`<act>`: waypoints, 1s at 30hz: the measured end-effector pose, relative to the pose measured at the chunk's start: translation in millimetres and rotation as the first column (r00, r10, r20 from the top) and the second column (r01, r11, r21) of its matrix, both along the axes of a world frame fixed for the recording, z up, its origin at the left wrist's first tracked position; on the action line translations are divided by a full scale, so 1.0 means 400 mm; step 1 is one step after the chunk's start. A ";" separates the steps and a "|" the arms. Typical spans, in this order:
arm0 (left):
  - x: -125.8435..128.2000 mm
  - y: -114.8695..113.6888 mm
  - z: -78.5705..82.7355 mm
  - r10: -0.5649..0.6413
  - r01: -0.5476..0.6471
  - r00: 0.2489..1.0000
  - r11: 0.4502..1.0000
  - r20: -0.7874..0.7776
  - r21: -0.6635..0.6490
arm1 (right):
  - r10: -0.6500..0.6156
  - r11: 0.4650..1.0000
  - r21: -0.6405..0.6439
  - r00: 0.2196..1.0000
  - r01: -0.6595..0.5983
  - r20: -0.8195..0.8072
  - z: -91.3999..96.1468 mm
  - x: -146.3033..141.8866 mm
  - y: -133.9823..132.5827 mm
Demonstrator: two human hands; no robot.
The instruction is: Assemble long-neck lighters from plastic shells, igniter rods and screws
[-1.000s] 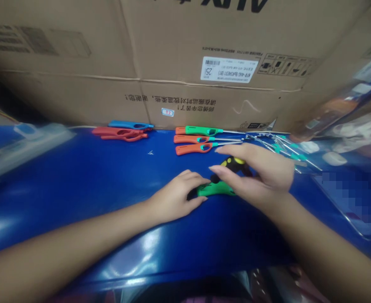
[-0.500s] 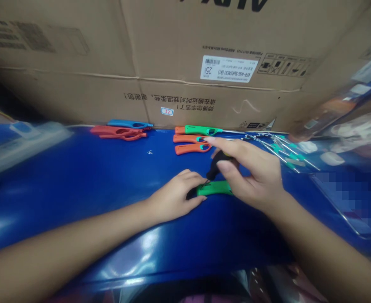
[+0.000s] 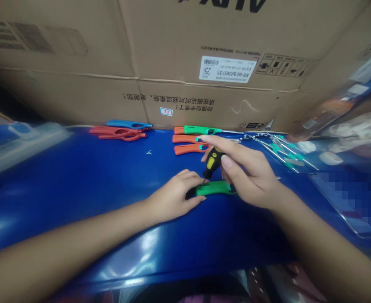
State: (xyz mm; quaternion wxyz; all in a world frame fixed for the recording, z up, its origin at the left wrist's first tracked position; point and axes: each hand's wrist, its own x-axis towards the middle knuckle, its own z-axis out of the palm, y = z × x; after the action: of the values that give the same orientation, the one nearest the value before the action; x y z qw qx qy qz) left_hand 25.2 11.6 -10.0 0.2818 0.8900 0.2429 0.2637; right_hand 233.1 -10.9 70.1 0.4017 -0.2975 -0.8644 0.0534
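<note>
On the blue table lies a green gas lighter point(image 3: 215, 188), its left end pinched between the thumb and fingers of my left hand point(image 3: 183, 192). My right hand point(image 3: 250, 172) grips a short black and yellow screwdriver point(image 3: 213, 160), held tilted. The screwdriver's tip points down at the lighter's left end, close to my left fingertips; whether it sits in a screw is too small to tell. Just beyond are two orange lighters point(image 3: 190, 149) and a green and orange lighter point(image 3: 201, 130) with a metal rod, partly behind my right hand.
A large cardboard box point(image 3: 169, 50) walls off the back of the blue table point(image 3: 109, 172). Red and blue lighter shells point(image 3: 119, 134) lie at back left, near tiny white bits point(image 3: 149, 152). Metal rods with green parts point(image 3: 276, 148), a bottle point(image 3: 327, 109) and a clear plastic container point(image 3: 30, 141) stand around.
My right hand has turned and loosened slightly around the screwdriver, showing more of its yellow and black handle. My left hand and the green lighter keep their place.
</note>
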 end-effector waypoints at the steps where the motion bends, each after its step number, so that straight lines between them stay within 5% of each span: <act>1: 0.000 0.000 0.000 0.001 -0.001 1.000 1.000 -0.002 0.001 | 0.013 0.999 -0.034 1.000 -0.013 -0.009 -0.004 0.000 0.001; 7: 0.001 0.000 0.000 0.009 -0.009 1.000 1.000 0.001 0.020 | -0.055 0.981 0.183 0.997 0.064 -0.057 -0.017 -0.003 0.010; 13: 0.001 0.001 -0.001 0.008 -0.008 1.000 1.000 -0.014 0.017 | 0.038 0.998 -0.042 0.985 -0.046 -0.166 -0.009 -0.013 0.004; 18: 0.000 0.000 -0.002 0.006 -0.006 1.000 1.000 -0.008 0.005 | -0.107 0.953 0.278 0.991 0.124 -0.077 -0.004 -0.012 0.000; 25: 0.001 0.001 -0.003 0.002 -0.003 1.000 1.000 0.010 0.017 | 0.052 0.999 0.008 0.998 -0.052 0.022 0.006 -0.019 -0.028; 30: 0.002 0.002 -0.002 0.004 -0.004 1.000 1.000 0.019 -0.007 | -0.166 0.969 0.201 0.982 0.145 0.089 0.007 -0.021 -0.039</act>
State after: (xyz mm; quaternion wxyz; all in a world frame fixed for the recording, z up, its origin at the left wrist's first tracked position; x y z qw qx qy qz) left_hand 25.9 12.5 -10.7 0.2865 0.8861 0.2427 0.2718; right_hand 224.7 -26.5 73.0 0.3858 -0.3264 -0.8594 -0.0784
